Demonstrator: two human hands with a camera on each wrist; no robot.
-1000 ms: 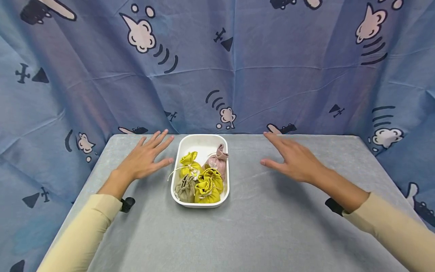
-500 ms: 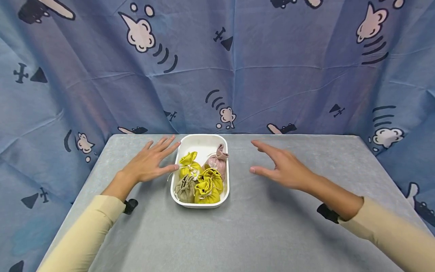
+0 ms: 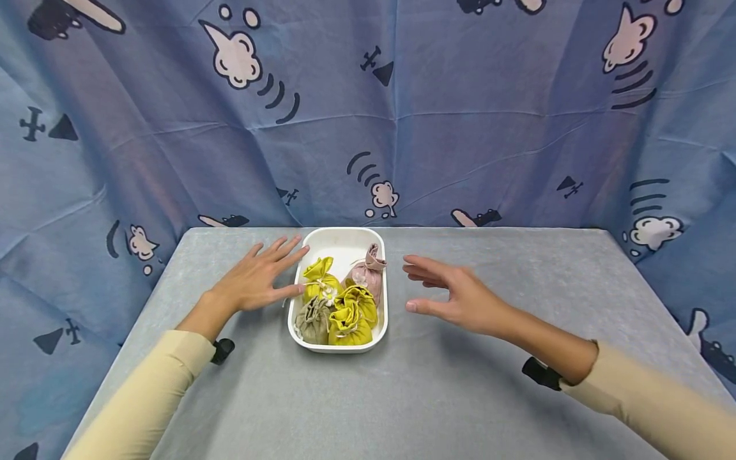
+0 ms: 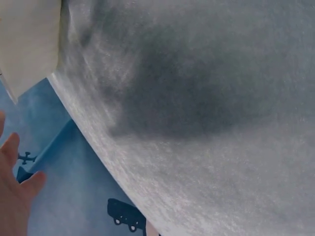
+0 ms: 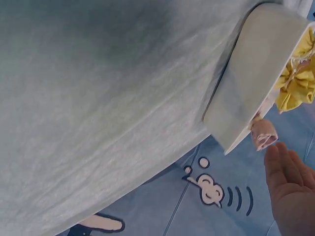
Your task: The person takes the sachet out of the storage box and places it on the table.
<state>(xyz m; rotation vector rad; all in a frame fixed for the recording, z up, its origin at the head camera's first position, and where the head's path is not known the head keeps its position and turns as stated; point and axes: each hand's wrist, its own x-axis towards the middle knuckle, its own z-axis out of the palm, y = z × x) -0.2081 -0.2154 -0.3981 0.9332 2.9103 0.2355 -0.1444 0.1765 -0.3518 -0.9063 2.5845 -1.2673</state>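
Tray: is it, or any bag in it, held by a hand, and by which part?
Nothing is held: the left hand is open by the tray, and the right hand is open, apart from it.

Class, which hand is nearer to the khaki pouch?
Left. The left hand is close, left of the khaki pouch; the right hand is farther, right of the tray.
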